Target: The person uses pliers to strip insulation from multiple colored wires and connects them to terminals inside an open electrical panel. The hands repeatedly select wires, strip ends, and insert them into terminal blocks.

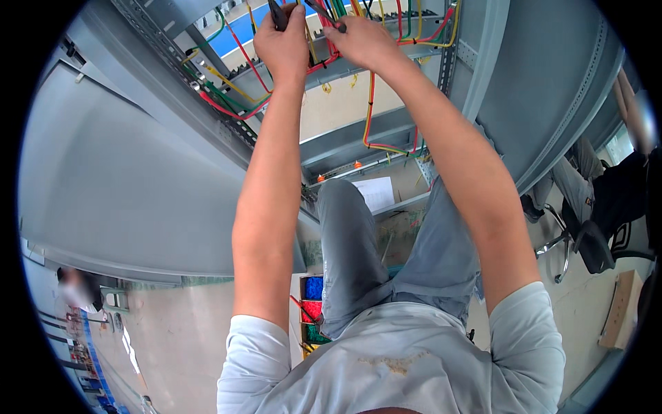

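Observation:
Both my arms reach up into an open grey metal cabinet frame (pixel 476 55) strung with coloured wires. My left hand (pixel 283 48) is closed around a black tapered tool (pixel 278 15), whose upper end runs out of the picture. Just to the right, my right hand (pixel 364 43) grips a slim dark tool (pixel 325 14) slanting up and to the left; its tip is also cut off. Red, green and yellow wires (pixel 327 41) pass between and behind my hands. A red, yellow and green wire bundle (pixel 370 114) drops below my right wrist.
A broad grey door panel (pixel 131 172) stands left, another grey panel (pixel 545 76) right. White paper (pixel 376 194) lies low in the cabinet. Beside my leg is a box of blue, red and green small parts (pixel 313 310). Another person (pixel 600 186) sits on a chair at right.

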The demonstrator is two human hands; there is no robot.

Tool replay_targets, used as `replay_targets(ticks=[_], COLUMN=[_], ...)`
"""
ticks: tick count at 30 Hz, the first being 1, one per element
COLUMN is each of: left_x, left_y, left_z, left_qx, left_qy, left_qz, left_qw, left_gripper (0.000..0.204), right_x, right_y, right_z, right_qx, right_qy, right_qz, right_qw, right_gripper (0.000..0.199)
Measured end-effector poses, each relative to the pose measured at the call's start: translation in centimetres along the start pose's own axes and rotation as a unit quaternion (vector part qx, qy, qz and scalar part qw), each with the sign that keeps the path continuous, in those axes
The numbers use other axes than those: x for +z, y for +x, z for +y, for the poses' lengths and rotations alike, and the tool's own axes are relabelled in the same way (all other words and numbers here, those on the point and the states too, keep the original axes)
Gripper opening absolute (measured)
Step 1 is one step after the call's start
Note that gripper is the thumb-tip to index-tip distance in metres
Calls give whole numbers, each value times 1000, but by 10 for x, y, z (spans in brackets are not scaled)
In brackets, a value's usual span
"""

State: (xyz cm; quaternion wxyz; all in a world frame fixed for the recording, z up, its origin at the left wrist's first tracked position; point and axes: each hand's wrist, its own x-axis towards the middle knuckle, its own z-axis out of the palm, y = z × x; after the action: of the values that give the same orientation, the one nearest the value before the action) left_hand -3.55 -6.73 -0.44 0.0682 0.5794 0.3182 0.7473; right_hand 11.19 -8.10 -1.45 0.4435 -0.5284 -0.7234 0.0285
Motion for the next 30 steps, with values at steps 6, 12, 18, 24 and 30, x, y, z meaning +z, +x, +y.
replay_targets(ticks=[6, 12, 18, 24, 30], left_x=[0, 5, 4, 1, 5], left_y=[-1, -7, 3, 5, 5], left_z=[21, 29, 7, 12, 13], left_qx=[-89, -44, -96, -55, -48], left_qy=[1, 99, -27, 7, 20], left_qz=[-18, 7, -13, -20, -21], left_qw=[996, 994, 995, 998, 998], left_gripper=[30, 31, 32, 32, 30], right_x=[1, -10, -9, -8, -1], right_y=[2, 1, 8, 11, 20], right_z=[-10, -20, -28, -31, -26], right_qx=[29, -7, 14, 35, 67], right_qy=[15, 75, 52, 40, -12], right_qz=[2, 24, 3, 1, -20], right_qw=[999, 997, 999, 999, 997], right_gripper=[48, 41, 44, 45, 46])
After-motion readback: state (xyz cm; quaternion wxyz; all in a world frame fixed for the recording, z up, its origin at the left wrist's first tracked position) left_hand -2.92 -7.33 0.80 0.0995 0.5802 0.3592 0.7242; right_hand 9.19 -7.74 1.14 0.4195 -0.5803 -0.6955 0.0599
